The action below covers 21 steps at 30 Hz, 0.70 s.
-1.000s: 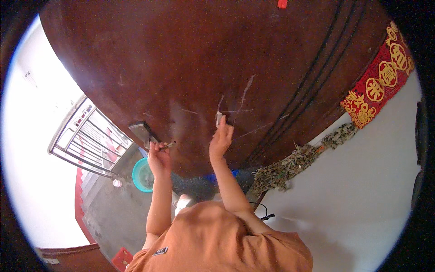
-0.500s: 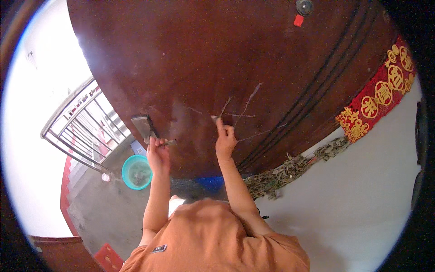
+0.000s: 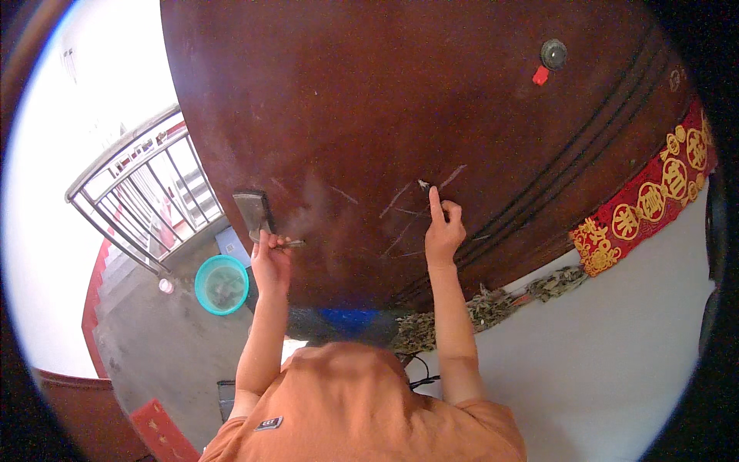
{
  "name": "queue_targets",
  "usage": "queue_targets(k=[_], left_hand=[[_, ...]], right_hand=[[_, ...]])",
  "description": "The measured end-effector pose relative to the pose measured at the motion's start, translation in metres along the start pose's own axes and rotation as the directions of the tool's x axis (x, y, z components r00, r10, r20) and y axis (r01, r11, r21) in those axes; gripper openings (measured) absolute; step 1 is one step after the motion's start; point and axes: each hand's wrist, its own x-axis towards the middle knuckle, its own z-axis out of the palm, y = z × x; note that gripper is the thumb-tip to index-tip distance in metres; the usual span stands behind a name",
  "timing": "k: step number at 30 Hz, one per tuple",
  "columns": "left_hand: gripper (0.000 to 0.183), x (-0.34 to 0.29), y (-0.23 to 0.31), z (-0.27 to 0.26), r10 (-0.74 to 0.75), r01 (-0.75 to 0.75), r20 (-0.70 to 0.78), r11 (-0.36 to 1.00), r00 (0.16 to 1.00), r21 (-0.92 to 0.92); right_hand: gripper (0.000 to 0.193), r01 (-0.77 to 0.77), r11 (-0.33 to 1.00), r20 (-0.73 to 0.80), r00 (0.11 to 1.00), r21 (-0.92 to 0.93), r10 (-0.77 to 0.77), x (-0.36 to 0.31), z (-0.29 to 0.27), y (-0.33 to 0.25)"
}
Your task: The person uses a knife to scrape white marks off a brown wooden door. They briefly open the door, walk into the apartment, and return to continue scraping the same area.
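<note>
I face a dark red-brown door (image 3: pixel 346 108) with pale scratch-like streaks on it. Fingers of my left hand (image 3: pixel 271 262) close around the lever of a grey door handle (image 3: pixel 251 211) at the door's left edge. My right hand (image 3: pixel 445 235) is against the door among the streaks (image 3: pixel 396 202), its index finger stretched out and the others curled. At that fingertip sits a small whitish bit (image 3: pixel 424 185); its kind is too small to make out.
A teal basin (image 3: pixel 198 289) with cloudy water stands on the grey floor beside a metal railing (image 3: pixel 138 181). Dried leafy stems (image 3: pixel 477 310) lie along the door's right edge. A red-and-gold banner (image 3: pixel 639 212) hangs beyond. High on the door is a round peephole (image 3: pixel 553 54).
My right hand has moved right and slightly up across the streaks, with the whitish bit still at its fingertip. My left hand stays on the door handle. The view has shifted a little.
</note>
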Motion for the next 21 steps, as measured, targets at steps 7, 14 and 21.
queue_targets(k=[7, 14, 21], left_hand=[[0.022, 0.0, -0.002, 0.005, 0.025, -0.025, 0.019, 1.0, 1.0, 0.015], [0.019, -0.004, 0.001, 0.006, 0.016, -0.016, 0.022, 1.0, 1.0, 0.003], [0.014, -0.003, -0.002, 0.003, 0.022, -0.02, 0.041, 0.998, 0.999, -0.056]], right_hand=[[0.055, 0.197, 0.98, 0.066, 0.978, 0.011, -0.198, 0.017, -0.014, 0.019], [0.056, 0.325, 0.946, 0.051, 0.944, 0.022, -0.325, 0.031, -0.017, 0.017], [0.055, 0.311, 0.95, 0.016, 0.95, 0.019, -0.311, 0.029, -0.02, 0.018]])
